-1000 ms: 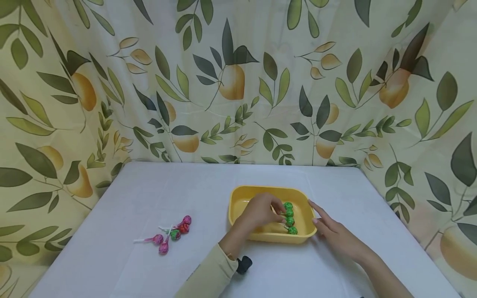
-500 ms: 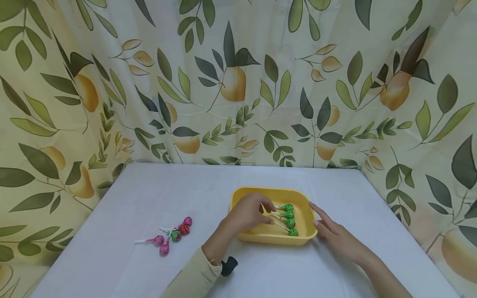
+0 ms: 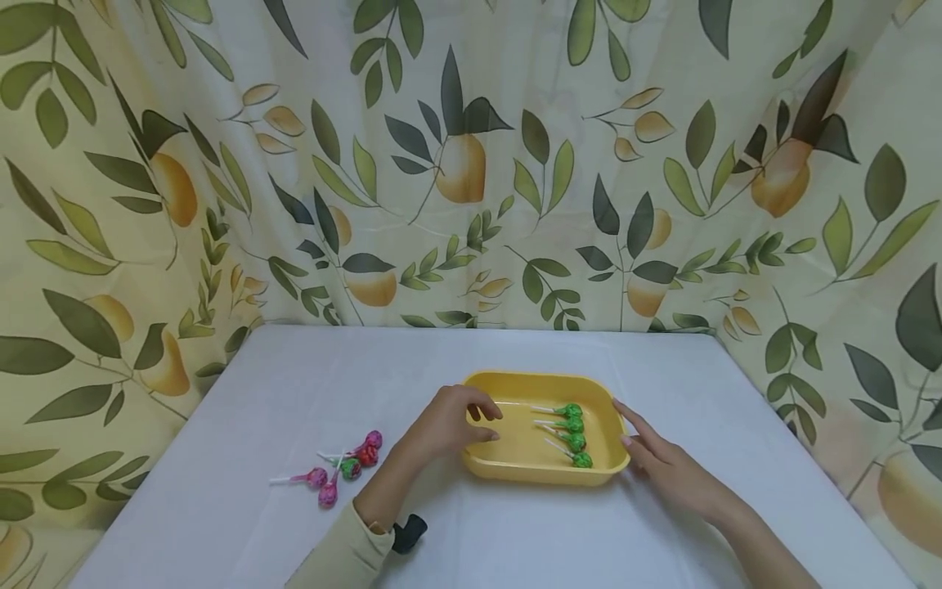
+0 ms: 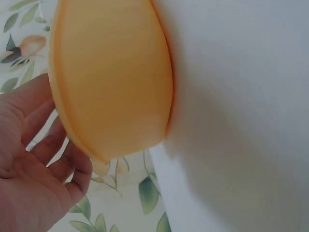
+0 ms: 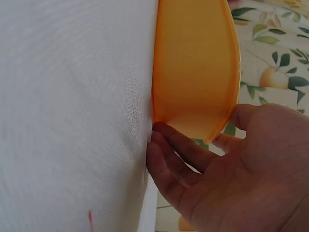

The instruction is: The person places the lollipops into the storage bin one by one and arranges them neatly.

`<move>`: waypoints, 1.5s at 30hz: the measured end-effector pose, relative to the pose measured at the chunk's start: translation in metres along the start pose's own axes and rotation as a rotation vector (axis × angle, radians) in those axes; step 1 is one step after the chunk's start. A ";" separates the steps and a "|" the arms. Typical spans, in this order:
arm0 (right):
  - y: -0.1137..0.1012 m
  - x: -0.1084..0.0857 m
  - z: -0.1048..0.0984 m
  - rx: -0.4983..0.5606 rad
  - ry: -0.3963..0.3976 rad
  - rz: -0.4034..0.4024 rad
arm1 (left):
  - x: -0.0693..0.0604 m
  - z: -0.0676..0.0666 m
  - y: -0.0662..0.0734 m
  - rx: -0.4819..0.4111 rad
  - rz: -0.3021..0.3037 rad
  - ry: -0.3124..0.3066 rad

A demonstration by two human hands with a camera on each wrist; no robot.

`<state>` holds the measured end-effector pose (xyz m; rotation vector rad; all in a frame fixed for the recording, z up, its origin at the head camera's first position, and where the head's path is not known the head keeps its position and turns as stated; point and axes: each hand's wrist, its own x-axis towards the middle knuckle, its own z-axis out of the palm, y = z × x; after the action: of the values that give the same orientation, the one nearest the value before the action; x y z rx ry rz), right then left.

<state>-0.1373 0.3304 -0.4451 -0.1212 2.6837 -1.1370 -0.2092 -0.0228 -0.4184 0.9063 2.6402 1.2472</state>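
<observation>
A yellow tray (image 3: 545, 473) stands on the white table. Several green lollipops (image 3: 573, 425) lie in a column along its right half, their white sticks pointing left. Over the tray's left rim is my left hand (image 3: 441, 421), thumb and fingers apart and loosely bent, holding nothing. In the left wrist view this hand (image 4: 36, 154) appears beside the tray's yellow wall (image 4: 111, 82). My right hand (image 3: 666, 466) touches the tray's right end with fingers extended. The right wrist view shows its fingers (image 5: 186, 150) low against the wall and the thumb near the rim.
Left of the tray lies a loose group of lollipops on the table, with pink ones (image 3: 328, 494), a red one (image 3: 367, 456) and a green one (image 3: 351, 469). A patterned curtain (image 3: 471, 245) hangs behind the table. A dark device (image 3: 410, 533) sits at my left wrist.
My left hand has drawn back leftward from the green lollipops to the tray's left rim, leaving the lollipops lying in the tray. The right hand stays at the right end.
</observation>
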 end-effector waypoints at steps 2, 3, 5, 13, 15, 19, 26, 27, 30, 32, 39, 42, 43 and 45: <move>0.000 0.000 0.000 0.003 -0.001 -0.001 | -0.002 -0.002 -0.003 -0.007 0.010 0.008; 0.001 0.000 0.000 0.005 -0.001 -0.003 | -0.003 -0.004 -0.004 -0.007 0.015 0.015; 0.001 0.001 0.000 0.006 -0.003 -0.008 | -0.006 -0.007 -0.006 -0.017 0.023 0.032; 0.000 0.002 0.001 0.009 -0.007 -0.003 | -0.021 -0.023 -0.022 -0.004 -0.058 0.162; 0.000 0.003 0.000 0.009 -0.005 -0.004 | -0.024 -0.027 -0.028 0.002 -0.082 0.175; 0.002 0.004 0.000 0.008 -0.002 0.000 | -0.033 -0.034 -0.041 -0.001 -0.122 0.149; 0.003 0.003 -0.001 0.005 -0.007 -0.007 | -0.051 -0.047 -0.058 -0.030 -0.145 0.093; 0.003 0.003 -0.001 0.005 -0.007 -0.008 | -0.054 -0.048 -0.060 -0.027 -0.144 0.083; 0.002 0.003 -0.001 0.006 -0.005 -0.007 | -0.062 -0.054 -0.067 -0.019 -0.153 0.054; 0.002 0.004 -0.002 0.000 -0.008 0.001 | -0.067 -0.059 -0.070 -0.015 -0.166 0.041; 0.002 0.005 -0.003 -0.016 -0.020 0.026 | -0.081 -0.076 -0.084 -0.036 -0.216 0.031; 0.001 0.005 -0.002 -0.012 -0.018 0.020 | -0.087 -0.082 -0.089 -0.024 -0.215 0.035; 0.001 0.005 -0.002 -0.012 -0.018 0.018 | -0.089 -0.084 -0.090 -0.019 -0.220 0.040; 0.001 0.005 -0.002 -0.011 -0.019 0.012 | -0.093 -0.088 -0.092 -0.006 -0.236 0.059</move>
<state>-0.1425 0.3319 -0.4450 -0.1169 2.6704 -1.1122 -0.2049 -0.1787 -0.4426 0.5440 2.6897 1.2391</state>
